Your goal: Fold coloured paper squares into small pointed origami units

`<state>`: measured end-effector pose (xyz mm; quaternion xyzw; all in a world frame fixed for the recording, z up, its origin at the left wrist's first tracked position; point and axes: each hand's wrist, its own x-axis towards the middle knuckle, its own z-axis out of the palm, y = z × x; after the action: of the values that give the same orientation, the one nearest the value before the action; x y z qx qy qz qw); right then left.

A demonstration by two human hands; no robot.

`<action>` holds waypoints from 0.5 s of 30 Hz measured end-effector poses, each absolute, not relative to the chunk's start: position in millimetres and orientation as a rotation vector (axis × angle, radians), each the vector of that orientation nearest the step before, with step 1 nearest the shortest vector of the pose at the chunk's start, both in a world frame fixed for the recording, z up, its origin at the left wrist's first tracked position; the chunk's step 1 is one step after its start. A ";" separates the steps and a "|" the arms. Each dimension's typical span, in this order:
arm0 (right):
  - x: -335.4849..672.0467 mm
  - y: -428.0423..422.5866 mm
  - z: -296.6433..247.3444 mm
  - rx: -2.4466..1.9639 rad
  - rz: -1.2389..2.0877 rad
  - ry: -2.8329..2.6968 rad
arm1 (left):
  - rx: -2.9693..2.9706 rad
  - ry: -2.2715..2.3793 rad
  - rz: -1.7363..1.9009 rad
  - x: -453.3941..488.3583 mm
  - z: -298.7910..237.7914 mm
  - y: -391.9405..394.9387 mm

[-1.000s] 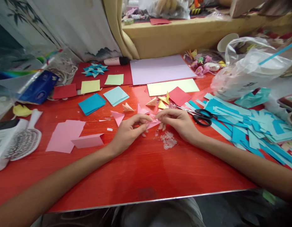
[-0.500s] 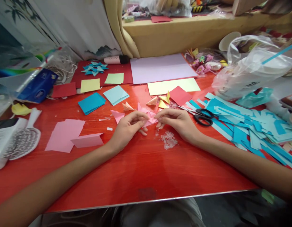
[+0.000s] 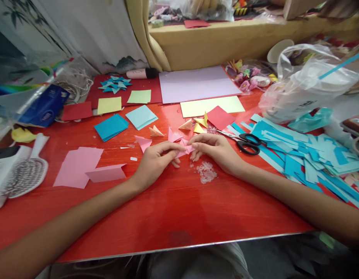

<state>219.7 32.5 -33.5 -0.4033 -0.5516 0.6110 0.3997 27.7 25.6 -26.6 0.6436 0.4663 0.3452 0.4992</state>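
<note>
Between my hands is a small pink folded paper piece point(image 3: 185, 148), pinched from both sides above the red table point(image 3: 173, 201). My left hand point(image 3: 158, 159) grips its left side with thumb and forefinger. On the other side, my right hand point(image 3: 212, 150) pinches the right corner. Two more folded pink pieces, one beside my left hand point(image 3: 143, 143) and one just behind the held paper point(image 3: 174, 135), lie near. Orange folded pieces point(image 3: 156, 131) and yellow folded pieces point(image 3: 200, 123) sit farther back. My fingers cover parts of the held paper.
Black-handled scissors point(image 3: 246, 142) and a heap of blue paper strips point(image 3: 310, 155) lie right. Pink sheets point(image 3: 76, 166) and a hairbrush point(image 3: 30, 174) are left. Blue squares point(image 3: 111, 127) and a lilac sheet point(image 3: 199, 84) lie behind. Clear scraps point(image 3: 206, 172) lie beside my right hand.
The held pink paper looks narrower, with its sides drawn inward, and the folded pink piece behind it shows more. Both hands stay in nearly the same place; the view has shifted slightly.
</note>
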 end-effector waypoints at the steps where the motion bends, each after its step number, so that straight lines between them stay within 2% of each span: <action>1: 219.1 32.2 -32.7 -1.029 1.541 -1.405 | 1.558 1.125 0.830 28.0 -26.1 25.7; 15: 218.6 31.8 -38.4 -0.966 1.443 -1.473 | 1.904 1.087 0.689 27.8 -26.8 27.6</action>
<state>218.6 31.8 -38.4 -0.3851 -0.5875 0.5754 0.4189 27.8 27.6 -26.8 0.7558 0.4314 0.2737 0.4095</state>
